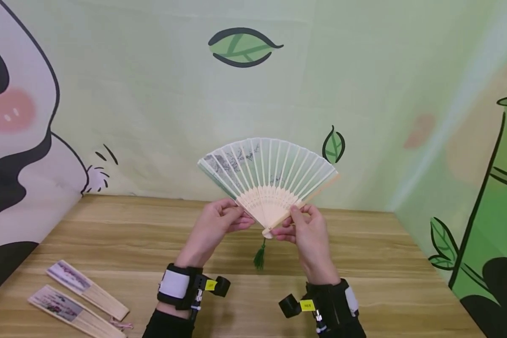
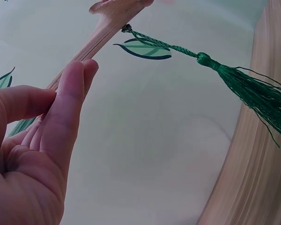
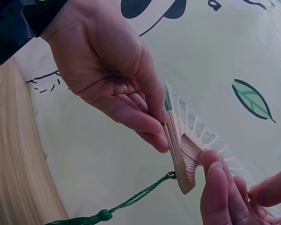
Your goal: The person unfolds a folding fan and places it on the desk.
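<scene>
A folding hand fan [image 1: 274,169] is spread wide in front of me, with pale green cloth, dark blossom prints and light wooden ribs. My left hand [image 1: 217,223] pinches its left outer rib between thumb and fingers. On the other side, my right hand [image 1: 314,234] pinches the right outer rib near the pivot. From the pivot hangs a green tassel [image 1: 259,257], which the left wrist view shows close up beside the fan's wooden end [image 2: 114,21]. Both hands appear in the right wrist view, gripping opposite sides of the ribs [image 3: 192,152].
Two folded fans with floral prints lie at the table's front left: one behind [image 1: 86,288], one nearer [image 1: 73,310] with a pink tassel [image 1: 121,324]. The wooden table [image 1: 139,234] meets a green printed backdrop [image 1: 152,94] at the back and sides.
</scene>
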{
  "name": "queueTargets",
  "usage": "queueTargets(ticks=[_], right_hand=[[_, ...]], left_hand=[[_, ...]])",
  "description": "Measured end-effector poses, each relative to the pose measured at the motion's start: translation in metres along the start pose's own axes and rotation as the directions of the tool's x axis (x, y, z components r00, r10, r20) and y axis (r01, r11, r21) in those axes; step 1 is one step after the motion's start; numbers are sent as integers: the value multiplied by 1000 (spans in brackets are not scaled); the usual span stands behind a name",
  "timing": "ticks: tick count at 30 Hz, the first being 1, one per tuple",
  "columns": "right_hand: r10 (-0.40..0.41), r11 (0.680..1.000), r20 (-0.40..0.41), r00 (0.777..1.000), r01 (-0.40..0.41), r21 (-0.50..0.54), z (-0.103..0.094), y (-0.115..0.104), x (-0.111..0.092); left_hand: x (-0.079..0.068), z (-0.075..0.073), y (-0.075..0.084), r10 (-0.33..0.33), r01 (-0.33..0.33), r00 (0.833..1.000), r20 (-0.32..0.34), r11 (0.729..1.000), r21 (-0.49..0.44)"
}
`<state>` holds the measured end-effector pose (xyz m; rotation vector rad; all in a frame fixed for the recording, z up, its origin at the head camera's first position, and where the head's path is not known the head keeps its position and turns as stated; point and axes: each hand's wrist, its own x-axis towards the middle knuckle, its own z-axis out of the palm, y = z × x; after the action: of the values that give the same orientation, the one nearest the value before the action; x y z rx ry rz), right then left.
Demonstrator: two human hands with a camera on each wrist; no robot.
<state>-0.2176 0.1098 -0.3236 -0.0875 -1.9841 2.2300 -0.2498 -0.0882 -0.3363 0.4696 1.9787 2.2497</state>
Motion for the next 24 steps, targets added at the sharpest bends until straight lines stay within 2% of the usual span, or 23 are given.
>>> queueTargets(ticks=[8,19,24], right_hand=[[-25,999,12,1000,25,48,0,0,-1],[-69,989,-23,997,71,130,3,-2,-1],[-78,984,-50,996,85,155,3,-2,-2]], left_hand=[[-1,3,0,30,-30,999,-23,999,-35],[-1,7,4,74,-76,997,-35,995,-70],[-1,10,2,70,-75,996,-51,992,-106]])
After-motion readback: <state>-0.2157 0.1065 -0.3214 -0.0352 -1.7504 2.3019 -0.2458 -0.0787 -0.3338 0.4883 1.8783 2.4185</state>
